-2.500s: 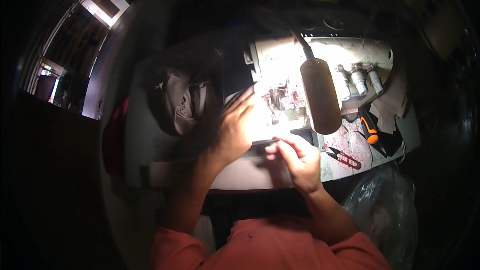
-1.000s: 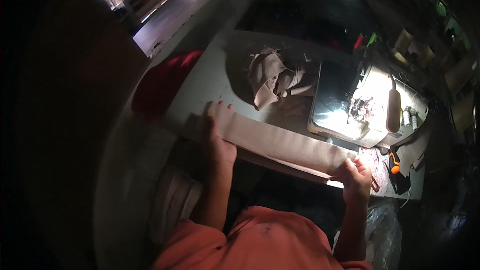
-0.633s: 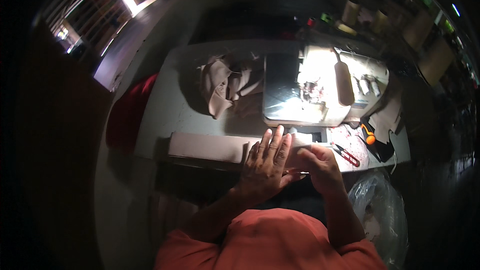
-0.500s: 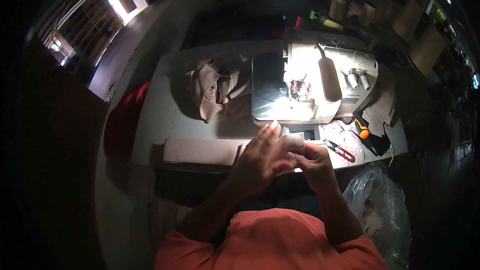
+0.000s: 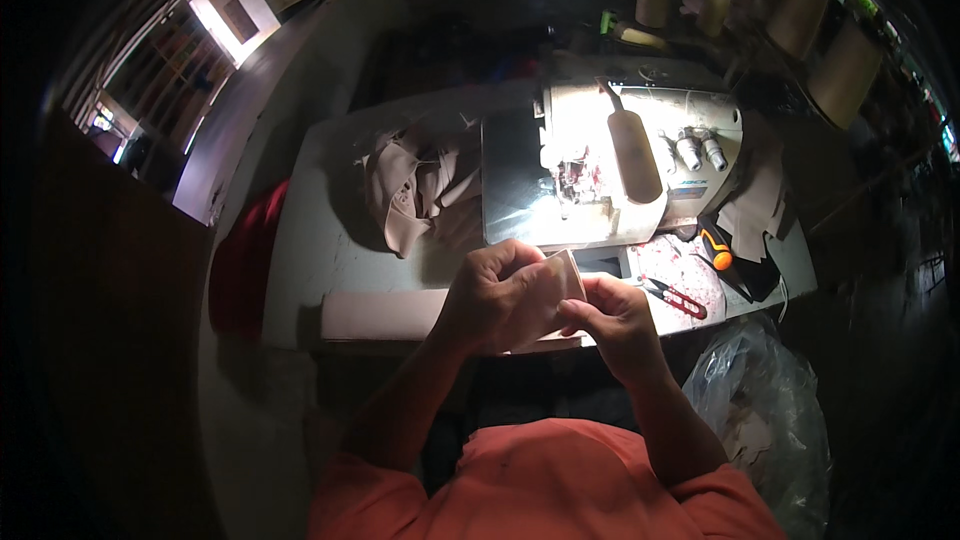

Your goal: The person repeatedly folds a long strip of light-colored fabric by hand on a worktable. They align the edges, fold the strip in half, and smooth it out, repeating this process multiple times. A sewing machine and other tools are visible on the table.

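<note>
Between my hands is a small piece of pale beige fabric [image 5: 545,302], folded or layered at its upper edge. My left hand [image 5: 490,290] pinches it along the left side, thumb on top. At its right edge my right hand [image 5: 615,320] grips it between thumb and fingers. Both hands are just in front of the lit sewing machine [image 5: 600,160], near the table's front edge. A long strip of pale fabric [image 5: 380,315] lies along that edge to the left, partly hidden behind my left hand.
A heap of beige fabric [image 5: 415,185] lies left of the machine. Red-handled thread snips [image 5: 678,300] and an orange-and-black tool [image 5: 720,252] lie to the right. A clear plastic bag [image 5: 755,410] hangs below the table's right front. Thread cones [image 5: 652,0] stand behind.
My left hand, open and blurred over the fabric before, has closed on its left side. The piece now shows larger between both hands. The whole view has shifted slightly.
</note>
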`<act>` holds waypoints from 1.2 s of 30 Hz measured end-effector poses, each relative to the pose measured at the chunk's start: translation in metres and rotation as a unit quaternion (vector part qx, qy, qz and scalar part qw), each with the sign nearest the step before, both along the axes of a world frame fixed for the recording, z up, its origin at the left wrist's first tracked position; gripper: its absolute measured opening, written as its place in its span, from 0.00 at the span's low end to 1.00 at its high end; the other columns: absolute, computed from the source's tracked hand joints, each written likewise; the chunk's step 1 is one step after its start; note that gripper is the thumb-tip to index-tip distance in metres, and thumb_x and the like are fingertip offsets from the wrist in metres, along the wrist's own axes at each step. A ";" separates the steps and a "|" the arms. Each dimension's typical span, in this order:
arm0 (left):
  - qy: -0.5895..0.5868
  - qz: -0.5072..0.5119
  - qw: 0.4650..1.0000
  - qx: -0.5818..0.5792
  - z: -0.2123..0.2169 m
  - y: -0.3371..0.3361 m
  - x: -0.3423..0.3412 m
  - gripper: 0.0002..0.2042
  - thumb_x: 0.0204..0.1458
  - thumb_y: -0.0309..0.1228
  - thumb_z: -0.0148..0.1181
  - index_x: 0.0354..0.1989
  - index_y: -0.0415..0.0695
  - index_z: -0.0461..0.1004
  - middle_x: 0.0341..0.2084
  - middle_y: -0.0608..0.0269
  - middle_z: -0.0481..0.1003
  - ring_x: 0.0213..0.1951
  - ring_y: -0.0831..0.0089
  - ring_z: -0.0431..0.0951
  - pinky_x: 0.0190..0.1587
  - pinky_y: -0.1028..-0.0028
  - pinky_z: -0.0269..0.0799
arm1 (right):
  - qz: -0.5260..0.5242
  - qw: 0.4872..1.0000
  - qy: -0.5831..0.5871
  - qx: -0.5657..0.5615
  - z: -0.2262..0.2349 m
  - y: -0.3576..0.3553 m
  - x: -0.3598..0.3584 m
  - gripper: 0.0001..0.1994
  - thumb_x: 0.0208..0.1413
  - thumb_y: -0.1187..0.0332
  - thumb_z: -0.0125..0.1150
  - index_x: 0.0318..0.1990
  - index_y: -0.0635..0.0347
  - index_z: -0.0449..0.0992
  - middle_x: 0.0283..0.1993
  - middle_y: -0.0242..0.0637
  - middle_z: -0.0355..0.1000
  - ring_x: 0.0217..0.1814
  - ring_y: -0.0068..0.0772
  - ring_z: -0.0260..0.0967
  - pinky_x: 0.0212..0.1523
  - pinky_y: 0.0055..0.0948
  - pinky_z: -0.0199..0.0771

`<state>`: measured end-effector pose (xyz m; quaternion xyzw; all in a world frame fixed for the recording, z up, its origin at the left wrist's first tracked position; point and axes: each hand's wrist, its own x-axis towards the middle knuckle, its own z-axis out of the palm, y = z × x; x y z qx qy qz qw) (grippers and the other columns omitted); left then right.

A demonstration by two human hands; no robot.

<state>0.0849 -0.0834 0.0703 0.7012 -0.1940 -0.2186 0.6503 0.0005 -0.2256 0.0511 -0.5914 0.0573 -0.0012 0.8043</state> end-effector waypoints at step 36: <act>-0.559 -0.047 0.679 0.472 -0.069 -0.039 0.142 0.14 0.45 0.31 0.46 0.41 0.42 0.67 0.14 0.57 0.70 0.11 0.57 0.68 0.16 0.63 0.66 | -0.163 0.985 0.041 -0.048 -0.059 -0.031 0.016 0.07 0.52 0.77 0.45 0.37 0.69 0.67 0.28 0.40 0.70 0.27 0.22 0.67 0.30 0.18 0.68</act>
